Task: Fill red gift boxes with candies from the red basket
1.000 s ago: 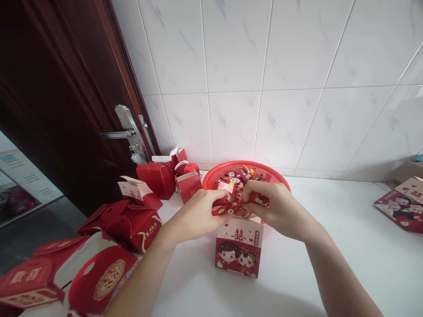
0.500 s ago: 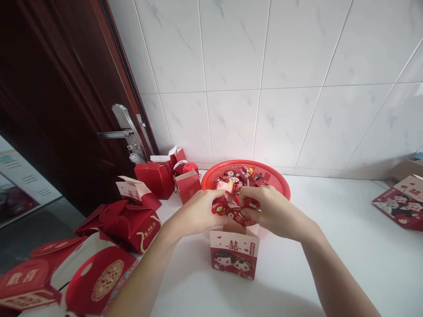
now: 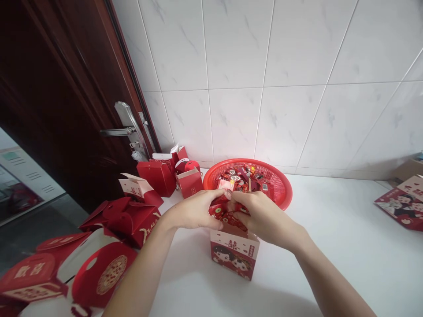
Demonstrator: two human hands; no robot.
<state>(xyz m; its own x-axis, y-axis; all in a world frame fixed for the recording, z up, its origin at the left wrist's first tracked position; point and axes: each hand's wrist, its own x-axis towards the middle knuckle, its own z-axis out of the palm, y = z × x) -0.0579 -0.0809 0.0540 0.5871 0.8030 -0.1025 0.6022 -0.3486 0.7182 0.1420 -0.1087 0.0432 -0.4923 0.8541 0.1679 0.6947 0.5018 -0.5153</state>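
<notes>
A small red and white gift box, printed with two cartoon figures, stands upright with its top open. Just above and behind its opening, my left hand is curled around red-wrapped candies. My right hand closes in from the other side, its bent fingers among the same candies. Which pieces it grips is partly hidden by its own fingers. Behind both hands sits a red plastic basket with a heap of wrapped sweets in it.
Red gift boxes of various shapes crowd the left side, with a larger rounded one nearest me. Another printed box lies at the right edge. A tiled wall and a dark door border the white table.
My right hand has moved left, closer to my left hand, covering more of the candies. More of the basket's contents show behind it. The view has shifted slightly.
</notes>
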